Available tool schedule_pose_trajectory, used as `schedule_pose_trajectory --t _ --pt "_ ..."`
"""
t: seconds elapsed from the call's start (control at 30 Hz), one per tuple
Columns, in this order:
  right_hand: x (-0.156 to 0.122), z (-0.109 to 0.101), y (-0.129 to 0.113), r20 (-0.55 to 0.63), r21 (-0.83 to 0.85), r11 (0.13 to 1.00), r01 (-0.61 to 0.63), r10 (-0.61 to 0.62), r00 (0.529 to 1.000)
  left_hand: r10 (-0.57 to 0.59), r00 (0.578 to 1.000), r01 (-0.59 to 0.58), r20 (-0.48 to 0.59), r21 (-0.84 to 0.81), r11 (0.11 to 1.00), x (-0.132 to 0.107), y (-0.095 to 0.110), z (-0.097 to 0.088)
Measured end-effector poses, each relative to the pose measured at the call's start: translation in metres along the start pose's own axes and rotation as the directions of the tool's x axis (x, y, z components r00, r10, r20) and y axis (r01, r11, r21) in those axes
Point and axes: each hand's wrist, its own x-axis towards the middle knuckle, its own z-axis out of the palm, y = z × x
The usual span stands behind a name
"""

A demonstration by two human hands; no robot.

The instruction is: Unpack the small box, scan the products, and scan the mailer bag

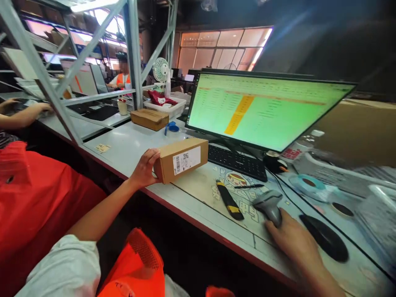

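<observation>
My left hand (145, 167) grips the left end of a small brown cardboard box (182, 159) that rests on the white table (130, 144). A white barcode label on the box faces me. My right hand (293, 243) is closed around the handle of a grey barcode scanner (267, 204) lying on the table mat, its head turned toward the box. A black and yellow utility knife (229, 201) and a black pen (249, 186) lie between the two hands.
A monitor (262, 109) with a green spreadsheet stands behind a black keyboard (236, 161). A black mouse (324, 242) and tape rolls (309, 183) lie to the right. Another cardboard box (149, 119) sits farther back. A metal rack (46, 82) rises at left, with other people beyond it.
</observation>
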Motion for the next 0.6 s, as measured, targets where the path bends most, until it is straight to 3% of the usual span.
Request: schedule_pose_trajectory --t 0.07,0.13,0.23,0.3,0.37,0.47,0.6 --pt "-0.005 -0.015 -0.016 0.054 0.006 0.997 -0.074 0.073 0.996 0.086 0.996 -0.086 -0.005 -0.086 0.993 0.01 0.01 0.015" --pt "-0.015 -0.037 -0.024 0.05 0.084 0.994 -0.07 0.066 0.997 0.152 0.988 -0.152 -0.012 -0.138 0.979 0.019 0.017 0.026" --pt "-0.043 -0.078 -0.028 0.028 0.341 0.928 0.153 -0.172 0.985 0.184 0.981 -0.172 0.059 -0.162 0.972 0.031 0.025 0.035" --pt "-0.064 -0.105 -0.032 0.032 0.478 0.823 0.306 -0.364 0.931 0.185 0.977 -0.165 0.11 -0.172 0.971 0.036 0.029 0.039" --pt "-0.08 -0.124 -0.039 0.06 0.531 0.763 0.37 -0.469 0.881 0.206 0.972 -0.183 0.111 -0.189 0.965 0.041 0.034 0.044" --pt "-0.086 -0.135 -0.051 0.068 0.518 0.766 0.38 -0.48 0.875 0.256 0.966 -0.241 0.035 -0.238 0.941 0.042 0.04 0.05" --pt "-0.063 -0.116 -0.049 -0.039 0.464 0.818 0.34 -0.365 0.93 0.225 0.974 -0.213 0.012 -0.285 0.935 0.031 0.043 0.051"
